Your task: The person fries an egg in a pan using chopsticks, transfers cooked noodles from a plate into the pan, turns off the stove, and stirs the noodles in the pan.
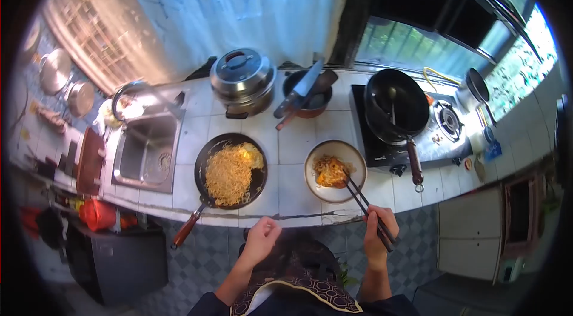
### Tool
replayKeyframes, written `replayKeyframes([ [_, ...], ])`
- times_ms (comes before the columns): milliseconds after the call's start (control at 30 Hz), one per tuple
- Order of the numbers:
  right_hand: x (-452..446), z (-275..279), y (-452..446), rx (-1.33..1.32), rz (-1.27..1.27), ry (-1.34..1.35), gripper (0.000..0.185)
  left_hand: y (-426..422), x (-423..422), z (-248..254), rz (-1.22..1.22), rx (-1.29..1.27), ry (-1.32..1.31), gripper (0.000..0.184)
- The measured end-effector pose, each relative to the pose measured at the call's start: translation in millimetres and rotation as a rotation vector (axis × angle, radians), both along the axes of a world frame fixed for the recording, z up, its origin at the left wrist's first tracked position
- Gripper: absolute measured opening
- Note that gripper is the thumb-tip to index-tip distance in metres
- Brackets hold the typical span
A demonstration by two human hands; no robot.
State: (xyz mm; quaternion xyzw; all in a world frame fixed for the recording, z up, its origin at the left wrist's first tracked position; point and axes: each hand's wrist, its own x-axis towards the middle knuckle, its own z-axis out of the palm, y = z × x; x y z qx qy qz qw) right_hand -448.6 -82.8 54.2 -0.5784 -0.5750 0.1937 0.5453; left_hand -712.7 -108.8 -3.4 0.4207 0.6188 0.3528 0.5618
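My right hand (380, 229) is closed around a pair of dark chopsticks (360, 198) at the counter's front edge. Their tips touch the reddish-orange food (332, 172) on a round, pale plate (310, 187). My left hand (263, 237) is closed, fingers curled, near the front edge, and nothing can be seen in it. Up and left of it sits a black frying pan (258, 183) holding noodles (227, 175) and a fried egg (248, 155), its wooden handle pointing down to the left.
Behind stand a lidded steel pot (242, 83) and a pan (316, 105) with a knife (305, 84) across it. A sink (143, 152) is at left. At right, a black wok (397, 104) sits on the gas stove (439, 146), its handle jutting over the counter.
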Motion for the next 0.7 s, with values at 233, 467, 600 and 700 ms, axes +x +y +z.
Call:
replayKeyframes([
  [233,-33,15,3,0.086,0.098,-0.019,0.013,-69,-41,-6,0.250,0.033,-0.032,0.010],
  [467,-160,22,-48,0.355,0.376,-0.474,0.029,-192,-111,-7,0.696,0.168,-0.069,0.008],
  [600,-285,22,-127,0.099,0.884,-0.231,0.031,-318,-176,-8,0.939,0.185,-0.141,0.012],
  [700,-374,7,-198,-0.043,1.333,-0.431,0.044,-419,-221,-10,1.115,0.219,-0.046,0.013],
])
